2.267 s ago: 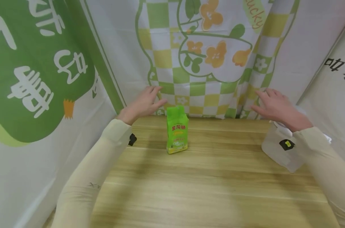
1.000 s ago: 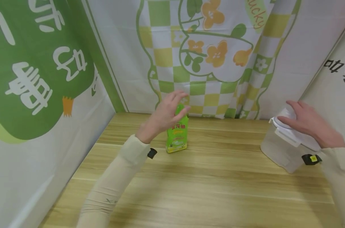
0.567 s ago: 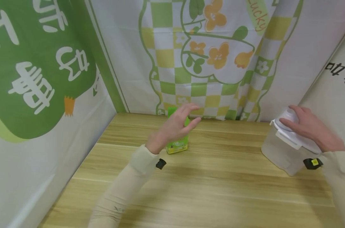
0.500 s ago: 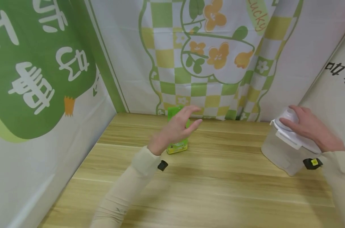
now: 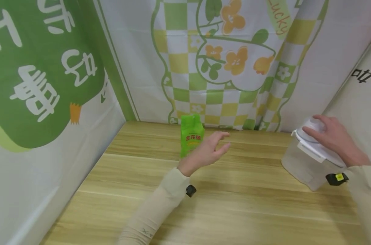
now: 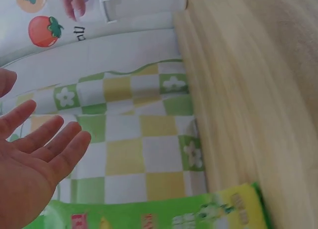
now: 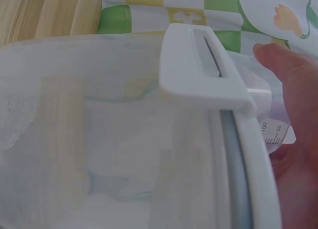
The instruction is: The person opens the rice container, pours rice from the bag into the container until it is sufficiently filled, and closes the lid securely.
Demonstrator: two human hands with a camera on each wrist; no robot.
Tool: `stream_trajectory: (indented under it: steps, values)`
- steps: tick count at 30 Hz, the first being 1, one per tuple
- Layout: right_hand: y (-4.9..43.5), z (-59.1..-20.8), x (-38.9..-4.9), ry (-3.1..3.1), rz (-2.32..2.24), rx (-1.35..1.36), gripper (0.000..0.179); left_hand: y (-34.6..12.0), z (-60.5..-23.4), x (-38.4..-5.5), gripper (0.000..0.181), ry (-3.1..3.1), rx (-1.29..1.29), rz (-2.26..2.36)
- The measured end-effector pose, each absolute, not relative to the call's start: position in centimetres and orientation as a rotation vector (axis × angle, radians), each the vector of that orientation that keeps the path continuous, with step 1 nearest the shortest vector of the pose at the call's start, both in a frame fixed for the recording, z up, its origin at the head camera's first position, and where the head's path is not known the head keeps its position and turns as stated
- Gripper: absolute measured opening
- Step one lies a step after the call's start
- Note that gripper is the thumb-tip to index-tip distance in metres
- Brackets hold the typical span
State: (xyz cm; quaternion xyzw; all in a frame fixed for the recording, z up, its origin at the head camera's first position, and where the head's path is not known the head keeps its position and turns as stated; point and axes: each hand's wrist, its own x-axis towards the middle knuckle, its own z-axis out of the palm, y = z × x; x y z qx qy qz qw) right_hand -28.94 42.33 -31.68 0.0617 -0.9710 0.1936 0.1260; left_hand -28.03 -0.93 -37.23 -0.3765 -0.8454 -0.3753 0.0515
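Observation:
A green upright bag [image 5: 192, 134] with red lettering stands on the wooden table. My left hand [image 5: 205, 151] is in the air before it, fingers spread and loosely bent, holding nothing; its sleeve and wrist cover the bag's lower part. In the left wrist view the palm of that hand [image 6: 30, 164] shows beside the bag [image 6: 164, 214]. At the right stands a translucent storage container [image 5: 307, 166] with a white latched lid. My right hand [image 5: 336, 136] grips the clear measuring cup [image 7: 263, 100] on top of that lid; scale marks show on the cup.
The wooden table [image 5: 234, 204] meets a hanging checked cloth [image 5: 216, 98] at its back edge. Printed fabric [image 5: 41, 75] closes off the left side, and more white fabric [image 5: 363, 92] hangs at the right behind the container.
My left hand has moved right and nearer, past the front of the green bag, uncovering its top. My right hand earlier came down onto the measuring cup and stays there; bag and container stand still.

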Motion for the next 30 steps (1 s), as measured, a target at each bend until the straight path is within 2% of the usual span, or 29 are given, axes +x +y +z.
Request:
stream_trajectory:
  steps: [15,30]
  values:
    - [41.5,-31.0,-28.3,-2.781,0.596,0.276,0.065,2.1,-40.3,-28.8,0.053,-2.716,-1.154,-1.296]
    - [39.4,-30.1,-27.5,-2.751,0.675,0.328,0.061,3.8,-40.9,-29.2,0.052,-2.732,-1.164,-1.4]
